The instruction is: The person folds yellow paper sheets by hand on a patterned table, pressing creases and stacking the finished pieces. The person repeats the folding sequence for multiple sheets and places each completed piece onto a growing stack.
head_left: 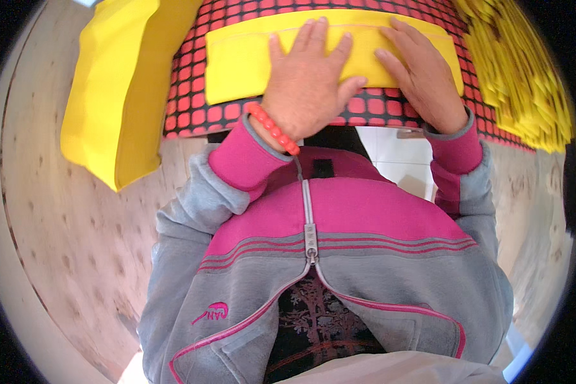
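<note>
A folded piece of yellow fabric [237, 64] lies lengthwise on the red and black checked table cover [192, 96]. My left hand [308, 80] rests flat on its middle, palm down, with the fingers spread and the thumb pointing right. On the right part of the same fabric lies my right hand [422, 77], its fingers stretched toward the upper left and the thumb apart from them. Neither hand grips anything. A line of stitching or a crease runs along the fabric's far edge.
A stack of yellow fabric [112, 89] hangs over the table's left edge. Many layered yellow pieces [518, 77] droop over the right edge. Pale wooden boards [64, 237] lie to the left, and white tiles [400, 150] show below the table's front edge.
</note>
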A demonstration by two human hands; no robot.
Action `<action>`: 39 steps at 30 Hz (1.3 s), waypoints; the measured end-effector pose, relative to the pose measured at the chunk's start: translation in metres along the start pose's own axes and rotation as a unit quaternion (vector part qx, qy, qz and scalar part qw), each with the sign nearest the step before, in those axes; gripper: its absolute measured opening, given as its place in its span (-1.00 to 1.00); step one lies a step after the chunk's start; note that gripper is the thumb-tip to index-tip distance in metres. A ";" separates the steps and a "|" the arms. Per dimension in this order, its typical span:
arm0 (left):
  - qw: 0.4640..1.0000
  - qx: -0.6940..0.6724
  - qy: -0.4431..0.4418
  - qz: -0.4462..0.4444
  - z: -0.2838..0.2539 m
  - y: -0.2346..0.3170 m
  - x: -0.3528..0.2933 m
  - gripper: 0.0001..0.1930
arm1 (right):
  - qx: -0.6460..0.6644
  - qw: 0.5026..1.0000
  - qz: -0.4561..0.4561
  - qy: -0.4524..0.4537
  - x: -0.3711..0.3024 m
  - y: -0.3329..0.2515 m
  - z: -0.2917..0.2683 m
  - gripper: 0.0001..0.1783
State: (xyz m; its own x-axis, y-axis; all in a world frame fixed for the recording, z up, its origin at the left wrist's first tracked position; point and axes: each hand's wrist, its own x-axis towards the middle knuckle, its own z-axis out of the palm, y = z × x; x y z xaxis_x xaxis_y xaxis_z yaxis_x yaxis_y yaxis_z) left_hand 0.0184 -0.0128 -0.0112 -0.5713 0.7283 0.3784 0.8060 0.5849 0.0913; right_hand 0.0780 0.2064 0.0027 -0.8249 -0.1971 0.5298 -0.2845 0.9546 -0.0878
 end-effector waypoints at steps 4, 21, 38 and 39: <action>0.997 -0.071 0.017 -0.003 -0.021 -0.006 -0.029 -0.47 | 0.002 0.997 0.079 -0.011 -0.008 -0.007 0.006 -0.47; 0.997 -0.011 0.066 -0.049 -0.061 -0.034 -0.061 -0.78 | 0.012 0.998 0.067 0.001 -0.013 -0.007 0.003 -0.30; 0.986 -0.157 -0.049 0.038 0.003 -0.040 0.009 -0.41 | -0.028 0.995 0.092 -0.002 -0.065 -0.002 -0.047 -0.40; 0.982 -0.182 -0.050 0.027 0.003 -0.040 0.010 -0.40 | -0.013 0.997 0.081 0.003 -0.070 -0.003 -0.053 -0.44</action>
State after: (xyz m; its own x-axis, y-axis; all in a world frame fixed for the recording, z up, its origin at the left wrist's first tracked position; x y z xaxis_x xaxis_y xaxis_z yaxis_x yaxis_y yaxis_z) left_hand -0.0199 -0.0278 -0.0135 -0.5243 0.7969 0.3002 0.8269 0.3921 0.4032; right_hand 0.1628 0.2293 0.0104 -0.8564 -0.0394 0.5147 -0.1353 0.9794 -0.1502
